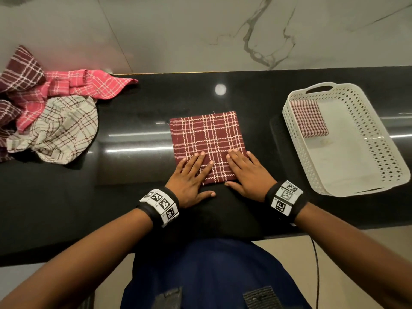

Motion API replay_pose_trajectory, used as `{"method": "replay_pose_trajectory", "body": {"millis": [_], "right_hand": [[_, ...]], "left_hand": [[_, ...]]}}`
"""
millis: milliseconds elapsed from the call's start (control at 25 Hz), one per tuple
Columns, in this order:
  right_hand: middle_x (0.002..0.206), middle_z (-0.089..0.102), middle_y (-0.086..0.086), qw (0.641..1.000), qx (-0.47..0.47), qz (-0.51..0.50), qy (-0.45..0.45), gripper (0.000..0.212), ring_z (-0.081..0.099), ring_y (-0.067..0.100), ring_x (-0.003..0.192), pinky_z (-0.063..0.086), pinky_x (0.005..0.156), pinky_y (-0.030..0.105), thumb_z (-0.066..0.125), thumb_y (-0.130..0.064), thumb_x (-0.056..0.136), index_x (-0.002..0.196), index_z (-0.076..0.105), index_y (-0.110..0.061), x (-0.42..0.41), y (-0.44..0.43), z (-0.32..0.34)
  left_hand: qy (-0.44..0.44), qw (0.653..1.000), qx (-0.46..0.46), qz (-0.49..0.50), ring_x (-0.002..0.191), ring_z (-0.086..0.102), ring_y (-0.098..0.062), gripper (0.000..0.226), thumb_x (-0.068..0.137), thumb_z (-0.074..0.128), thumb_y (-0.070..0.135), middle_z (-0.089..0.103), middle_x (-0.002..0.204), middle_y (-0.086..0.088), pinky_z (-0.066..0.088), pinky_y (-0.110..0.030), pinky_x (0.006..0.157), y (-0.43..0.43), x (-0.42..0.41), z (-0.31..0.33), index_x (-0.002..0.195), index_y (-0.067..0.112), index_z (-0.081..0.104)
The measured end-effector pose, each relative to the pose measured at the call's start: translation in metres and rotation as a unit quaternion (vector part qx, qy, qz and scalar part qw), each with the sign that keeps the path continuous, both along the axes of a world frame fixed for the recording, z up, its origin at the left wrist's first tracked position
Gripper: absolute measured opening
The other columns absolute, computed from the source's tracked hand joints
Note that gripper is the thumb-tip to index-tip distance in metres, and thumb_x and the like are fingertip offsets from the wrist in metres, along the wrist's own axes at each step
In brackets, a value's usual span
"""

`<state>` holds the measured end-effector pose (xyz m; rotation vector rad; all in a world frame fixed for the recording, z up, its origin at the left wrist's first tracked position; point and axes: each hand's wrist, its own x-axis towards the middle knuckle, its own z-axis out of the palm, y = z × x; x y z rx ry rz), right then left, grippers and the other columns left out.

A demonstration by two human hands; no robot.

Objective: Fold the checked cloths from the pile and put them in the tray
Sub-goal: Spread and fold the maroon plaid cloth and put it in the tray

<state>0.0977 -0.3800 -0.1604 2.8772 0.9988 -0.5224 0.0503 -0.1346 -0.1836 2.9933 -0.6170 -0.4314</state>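
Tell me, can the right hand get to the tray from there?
Probably yes. The right hand lies flat on the maroon cloth, and the tray sits just to its right, only bare counter between, its top open.

both hands, left hand and right hand, lie flat, fingers straight.

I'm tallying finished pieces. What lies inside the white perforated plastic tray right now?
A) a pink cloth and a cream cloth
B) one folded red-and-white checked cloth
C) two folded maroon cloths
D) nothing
B: one folded red-and-white checked cloth lies in the far corner of the white perforated plastic tray; the maroon checked cloth lies outside it, under the left hand and right hand.
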Motion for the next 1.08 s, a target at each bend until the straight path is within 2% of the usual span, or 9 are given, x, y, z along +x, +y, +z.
{"method": "replay_pose_trajectory", "body": {"millis": [160, 320, 520, 640, 720, 800, 880, 960, 1080], "right_hand": [[0.144, 0.045, 0.018, 0.999, -0.011, 0.011, -0.029, 0.059, 0.045, 0.033, 0.131, 0.027, 0.117, 0.042, 0.054, -0.022, 0.09, 0.143, 0.04, 0.0, 0.009, 0.014, 0.014], [0.119, 0.06, 0.015, 0.999, 0.027, -0.016, -0.01, 0.037, 0.056, 0.034, 0.109, 0.043, 0.1, 0.042, 0.056, -0.007, 0.082, 0.119, 0.052, -0.004, 0.027, 0.019, 0.029], [0.122, 0.063, 0.006, 0.996, 0.043, -0.07, -0.02, 0.056, 0.061, 0.026, 0.114, 0.026, 0.117, 0.051, 0.061, -0.044, 0.086, 0.129, 0.047, -0.013, -0.007, 0.006, 0.017], [0.106, 0.068, 0.008, 0.994, 0.059, -0.08, -0.046, 0.032, 0.065, 0.029, 0.102, 0.034, 0.111, 0.046, 0.058, -0.028, 0.087, 0.114, 0.051, -0.012, -0.006, 0.015, 0.02], [0.096, 0.07, 0.012, 0.986, 0.134, -0.098, -0.031, 0.021, 0.064, 0.034, 0.091, 0.047, 0.09, 0.041, 0.056, -0.016, 0.087, 0.107, 0.057, -0.008, -0.001, 0.008, 0.028], [0.081, 0.069, 0.009, 0.963, 0.238, -0.125, 0.028, 0.014, 0.064, 0.028, 0.074, 0.049, 0.07, 0.034, 0.058, -0.01, 0.088, 0.102, 0.062, -0.008, 0.003, -0.009, 0.038], [0.073, 0.066, -0.002, 0.932, 0.323, -0.153, 0.055, 0.009, 0.06, 0.01, 0.062, 0.045, 0.063, 0.021, 0.064, -0.008, 0.09, 0.096, 0.067, -0.014, 0.005, -0.024, 0.044], [0.077, 0.069, -0.005, 0.896, 0.394, -0.201, 0.044, 0.003, 0.062, 0.006, 0.066, 0.047, 0.064, 0.017, 0.068, -0.017, 0.092, 0.094, 0.069, -0.015, 0.014, -0.027, 0.044], [0.083, 0.073, 0.002, 0.843, 0.457, -0.273, 0.073, 0.017, 0.068, 0.009, 0.075, 0.054, 0.069, 0.025, 0.061, -0.024, 0.098, 0.097, 0.068, -0.008, 0.038, -0.011, 0.038]], "left_hand": [[-0.014, 1.0, 0.005, 0.023, 0.143, 0.027, -0.032, 0.069, 0.087, 0.059, 0.036, 0.026, 0.156, -0.012, 0.027, -0.055, 0.114, -0.014, 0.012, 0.02, 0.147, 0.019, 0.03], [-0.002, 0.991, -0.125, 0.054, 0.117, 0.053, -0.027, 0.045, 0.079, 0.066, 0.01, 0.055, 0.128, -0.008, 0.047, -0.04, 0.095, 0.003, 0.037, 0.041, 0.123, 0.013, 0.055], [0.024, 0.937, -0.305, 0.171, 0.093, 0.069, -0.018, 0.02, 0.095, 0.062, 0.029, 0.074, 0.101, 0.0, 0.053, -0.031, 0.085, 0.045, 0.01, 0.036, 0.107, 0.016, 0.07], [0.052, 0.918, -0.329, 0.216, 0.092, 0.068, -0.014, 0.03, 0.098, 0.055, 0.039, 0.074, 0.102, 0.001, 0.054, -0.035, 0.087, 0.05, 0.007, 0.037, 0.109, 0.016, 0.07], [0.053, 0.905, -0.345, 0.242, 0.091, 0.068, -0.012, 0.033, 0.098, 0.054, 0.043, 0.074, 0.099, 0.001, 0.055, -0.033, 0.085, 0.052, 0.009, 0.04, 0.107, 0.016, 0.069], [0.047, 0.887, -0.383, 0.254, 0.088, 0.067, -0.005, 0.024, 0.097, 0.055, 0.042, 0.073, 0.094, 0.008, 0.054, -0.026, 0.079, 0.054, 0.009, 0.042, 0.1, 0.023, 0.068], [0.057, 0.858, -0.439, 0.261, 0.086, 0.068, -0.003, 0.017, 0.097, 0.055, 0.042, 0.072, 0.09, 0.01, 0.054, -0.023, 0.075, 0.058, 0.008, 0.043, 0.095, 0.028, 0.065], [0.056, 0.831, -0.477, 0.281, 0.086, 0.068, -0.003, 0.017, 0.098, 0.052, 0.044, 0.071, 0.091, 0.011, 0.054, -0.02, 0.075, 0.058, 0.011, 0.043, 0.095, 0.031, 0.061], [0.018, 0.827, -0.463, 0.318, 0.083, 0.064, 0.002, 0.018, 0.1, 0.046, 0.045, 0.067, 0.09, 0.012, 0.049, -0.015, 0.069, 0.053, 0.035, 0.041, 0.096, 0.031, 0.056]]}}
